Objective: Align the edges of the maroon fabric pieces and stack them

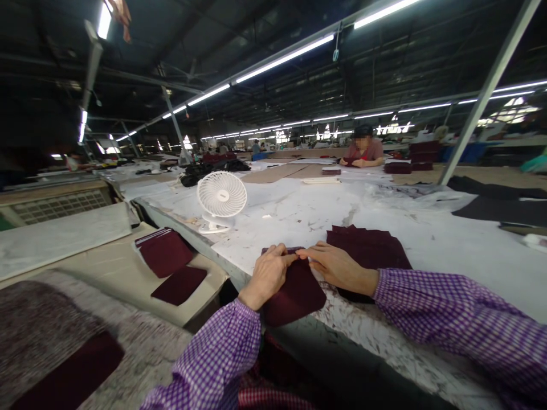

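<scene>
A maroon fabric piece (294, 296) lies at the near edge of the white table, its lower end reaching over the edge. My left hand (270, 272) rests on its top left part, fingers bent and closed on the upper edge. From the right, my right hand (339, 266) meets it there, thumb and forefinger pinched at the same edge close to the left fingertips. What lies right under the fingertips is too small to make out. Partly behind my right hand and forearm is a stack of maroon fabric pieces (370, 247), spread slightly.
A white fan (222, 195) stands on the table ahead to the left. On a lower beige surface (106, 259) at left lie more maroon pieces (164, 252). Dark grey fabric (499, 209) lies at right. Across the table, a person (363, 151) handles maroon cloth.
</scene>
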Available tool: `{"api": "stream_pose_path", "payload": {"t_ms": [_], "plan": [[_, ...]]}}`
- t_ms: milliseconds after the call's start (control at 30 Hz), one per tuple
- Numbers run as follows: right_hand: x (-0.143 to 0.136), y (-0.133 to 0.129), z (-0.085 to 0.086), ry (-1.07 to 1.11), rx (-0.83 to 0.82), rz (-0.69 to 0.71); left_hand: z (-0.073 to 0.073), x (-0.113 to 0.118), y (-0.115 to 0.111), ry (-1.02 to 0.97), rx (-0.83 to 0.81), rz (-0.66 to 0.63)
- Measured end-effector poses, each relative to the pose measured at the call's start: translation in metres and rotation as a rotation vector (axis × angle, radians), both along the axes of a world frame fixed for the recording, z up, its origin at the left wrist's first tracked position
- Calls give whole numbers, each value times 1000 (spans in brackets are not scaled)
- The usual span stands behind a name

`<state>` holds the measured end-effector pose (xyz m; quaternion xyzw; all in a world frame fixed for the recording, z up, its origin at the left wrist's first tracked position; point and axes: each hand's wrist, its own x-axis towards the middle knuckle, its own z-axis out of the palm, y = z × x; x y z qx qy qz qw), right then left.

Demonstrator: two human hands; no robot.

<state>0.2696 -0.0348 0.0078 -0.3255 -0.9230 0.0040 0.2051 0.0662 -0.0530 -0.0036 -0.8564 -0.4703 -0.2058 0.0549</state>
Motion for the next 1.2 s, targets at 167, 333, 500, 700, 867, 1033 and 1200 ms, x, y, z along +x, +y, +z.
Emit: {"api": "stream_pose_path", "payload": {"t_ms": [167, 333, 500, 700, 867, 1033, 1200], "plan": [[0, 1, -1, -5, 54, -58, -3, -1, 2, -3, 11, -8], [-1, 0, 1, -4, 46, -29, -2, 0, 1, 38, 35, -7], [-1, 1, 0, -43, 47, -39, 0, 0, 0, 58, 43, -6], [-1, 1, -1, -39, 64, -33, 0, 0, 0, 77, 44, 1], [0, 3, -1, -49, 100, -68, 0, 0, 0, 78, 27, 6], [-3, 1, -1, -38, 117, -59, 0, 0, -1, 80, 40, 8], [-4, 0, -5, -37, 100, -16, 1, 1, -2, 69, 48, 2]]}}
